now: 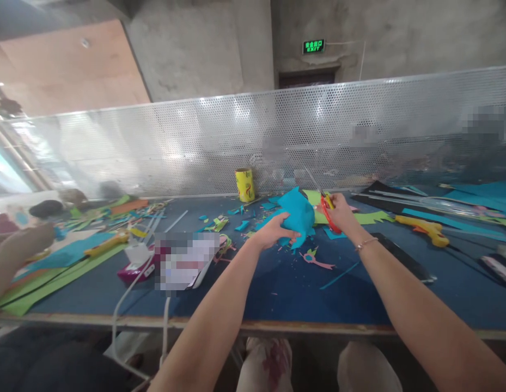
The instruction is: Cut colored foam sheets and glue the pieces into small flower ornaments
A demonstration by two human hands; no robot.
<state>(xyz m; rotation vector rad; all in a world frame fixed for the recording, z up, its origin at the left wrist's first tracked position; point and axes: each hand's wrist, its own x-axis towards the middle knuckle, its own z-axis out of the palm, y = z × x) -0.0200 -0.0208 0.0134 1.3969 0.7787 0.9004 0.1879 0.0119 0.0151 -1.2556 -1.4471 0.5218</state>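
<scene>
A bunched blue piece, felt or paper by its look, (pixel 298 209) rises from the table, with my left hand (pixel 275 230) curled round its near left side. My right hand (pixel 341 209) is closed on scissors (pixel 328 209) with red and yellow handles, just to the right of the blue piece. The scissor blades point up and away from me, apart from the blue piece. Green strips (pixel 369 218) lie behind and beside my right hand. A pink cut-out scrap (pixel 318 260) lies in front of the blue piece.
Yellow glue guns lie at right (pixel 424 227) and left. A yellow roll (pixel 245 185) stands by the perforated metal screen (pixel 195 147). A phone (pixel 191 261) rests on a magenta box (pixel 132 272) with white cables. A dark tablet-like slab (pixel 400 256) lies right. Another person's arm (pixel 24 256) is at far left.
</scene>
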